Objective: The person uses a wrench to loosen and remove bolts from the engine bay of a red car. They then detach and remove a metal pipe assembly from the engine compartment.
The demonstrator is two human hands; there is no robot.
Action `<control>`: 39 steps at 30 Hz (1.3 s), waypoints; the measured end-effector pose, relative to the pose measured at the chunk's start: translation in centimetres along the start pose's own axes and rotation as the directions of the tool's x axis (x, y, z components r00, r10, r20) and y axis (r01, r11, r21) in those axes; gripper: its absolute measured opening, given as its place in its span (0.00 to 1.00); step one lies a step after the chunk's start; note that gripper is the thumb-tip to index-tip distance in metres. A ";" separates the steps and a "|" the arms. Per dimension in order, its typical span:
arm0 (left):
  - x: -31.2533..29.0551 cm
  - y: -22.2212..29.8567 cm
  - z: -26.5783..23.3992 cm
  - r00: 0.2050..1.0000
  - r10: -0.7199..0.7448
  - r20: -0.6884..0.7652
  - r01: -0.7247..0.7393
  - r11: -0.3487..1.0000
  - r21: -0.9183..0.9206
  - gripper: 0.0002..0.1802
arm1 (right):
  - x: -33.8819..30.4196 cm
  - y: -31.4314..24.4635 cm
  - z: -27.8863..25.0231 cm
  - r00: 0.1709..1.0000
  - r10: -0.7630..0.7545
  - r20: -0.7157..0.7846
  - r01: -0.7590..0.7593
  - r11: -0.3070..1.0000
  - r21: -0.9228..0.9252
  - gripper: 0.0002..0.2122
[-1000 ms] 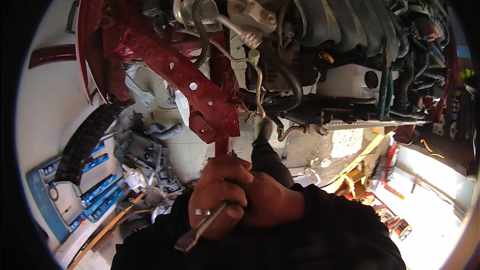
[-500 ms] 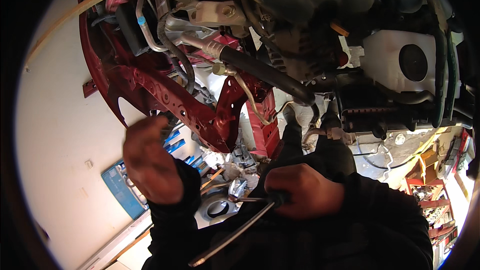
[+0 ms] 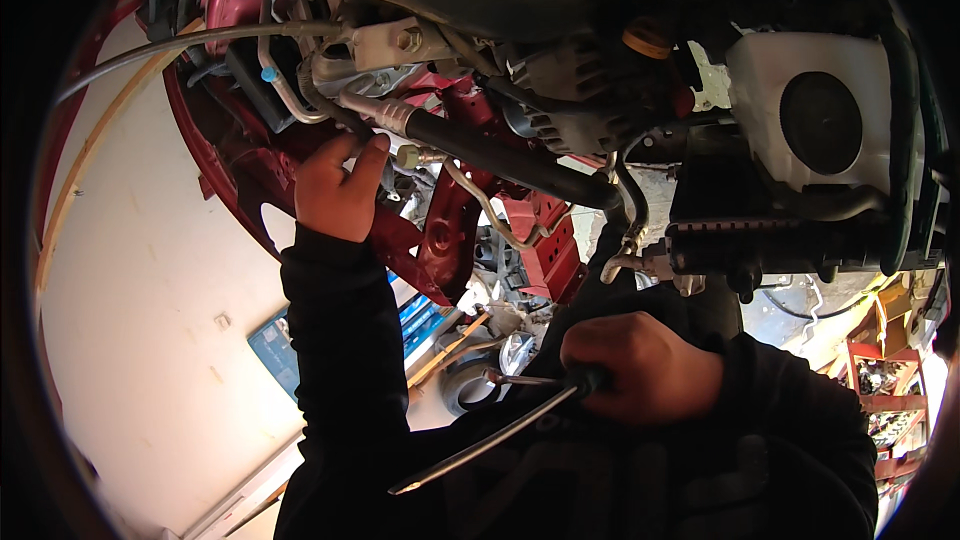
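The left hand's point(image 3: 338, 188) thumb and forefinger stood parted, with a black corrugated hose point(image 3: 342, 116) at twelve o'clock from them; whether they pinched it, I cannot tell. The right hand point(image 3: 640, 368) curled tightly round a black-handled steel screwdriver point(image 3: 490, 443), its shaft toward eight o'clock. Half a second earlier, the left hand hung lower, outside the red metal rail point(image 3: 395, 240).

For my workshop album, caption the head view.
Left grip beside a pale pipe fitting, right grip around a long-shafted tool.
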State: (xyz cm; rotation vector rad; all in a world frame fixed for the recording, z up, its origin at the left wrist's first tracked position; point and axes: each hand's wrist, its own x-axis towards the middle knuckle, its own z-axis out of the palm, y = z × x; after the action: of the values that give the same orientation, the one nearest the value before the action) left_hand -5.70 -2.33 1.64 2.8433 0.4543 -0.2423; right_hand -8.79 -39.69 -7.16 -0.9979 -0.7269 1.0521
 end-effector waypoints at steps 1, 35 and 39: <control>0.0 -0.1 0.2 0.999 -0.030 -0.013 0.030 0.999 -0.013 0.14 | 0.0 0.0 -0.1 1.000 0.004 -0.005 -0.004 1.000 -0.001 0.13; 1.9 2.0 1.4 0.770 0.630 0.099 -0.582 0.758 -0.293 0.25 | 4.7 11.0 10.1 0.607 -0.236 -0.759 -0.109 0.921 -0.373 0.12; 1.8 1.8 1.5 0.823 0.547 0.155 -0.463 0.802 -0.378 0.25 | 6.1 13.3 11.1 0.515 0.041 -0.856 -0.250 0.962 -0.105 0.11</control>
State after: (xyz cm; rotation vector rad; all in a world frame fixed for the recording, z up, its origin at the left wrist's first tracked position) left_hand -3.65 -3.89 0.24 2.4396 -0.3100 -0.3806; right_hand -21.01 -28.40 -14.90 -1.6154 0.0906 0.4804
